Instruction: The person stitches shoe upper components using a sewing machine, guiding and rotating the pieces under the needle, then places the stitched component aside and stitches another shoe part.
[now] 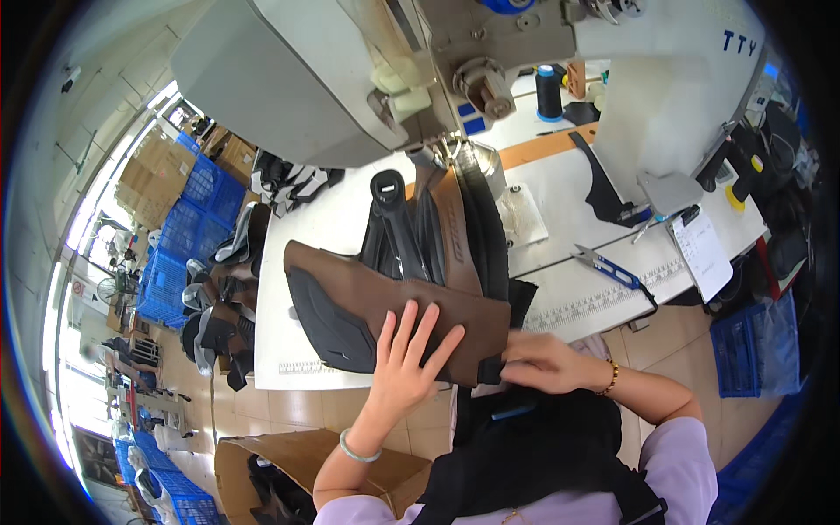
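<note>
A large brown and black sewn piece point(420, 302), with a padded black panel at its left, lies under the sewing machine's head point(437, 144). My left hand point(409, 354) rests flat on its brown front part, fingers spread. At the piece's lower right edge is my right hand point(551, 363), slightly blurred. Its fingers are curled together against the edge, and what they pinch is hidden. A black post arm point(398, 223) of the machine stands inside the folds, with the needle area partly hidden behind it.
Blue-handled thread snips point(612, 269) and a black cut part point(602, 184) lie to the right on the white table point(569, 311). A black thread spool point(549, 94) stands at the back. Below left is an open cardboard box point(385, 459); blue crates point(179, 249) are stacked further left.
</note>
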The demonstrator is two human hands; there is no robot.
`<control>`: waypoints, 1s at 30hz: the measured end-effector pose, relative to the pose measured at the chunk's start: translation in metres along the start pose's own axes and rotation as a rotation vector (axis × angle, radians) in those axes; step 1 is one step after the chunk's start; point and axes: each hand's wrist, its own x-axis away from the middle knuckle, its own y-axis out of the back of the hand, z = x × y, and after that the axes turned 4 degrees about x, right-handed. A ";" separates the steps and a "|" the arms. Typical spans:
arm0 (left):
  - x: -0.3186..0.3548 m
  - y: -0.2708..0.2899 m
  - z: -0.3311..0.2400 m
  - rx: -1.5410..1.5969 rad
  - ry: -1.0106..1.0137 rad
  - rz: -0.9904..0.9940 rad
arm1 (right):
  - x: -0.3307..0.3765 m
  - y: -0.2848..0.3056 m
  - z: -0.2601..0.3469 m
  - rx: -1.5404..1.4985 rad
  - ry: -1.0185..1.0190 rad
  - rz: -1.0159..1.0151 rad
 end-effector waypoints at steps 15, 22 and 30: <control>-0.110 0.008 0.002 0.297 0.113 -0.296 | -0.090 0.032 0.011 -0.173 -0.182 -0.377; -0.119 0.003 0.014 0.063 0.013 -0.285 | -0.079 0.034 -0.014 -0.017 -0.082 -0.261; -0.125 0.009 0.017 0.101 -0.038 -0.254 | -0.078 0.032 -0.007 -0.023 0.003 -0.313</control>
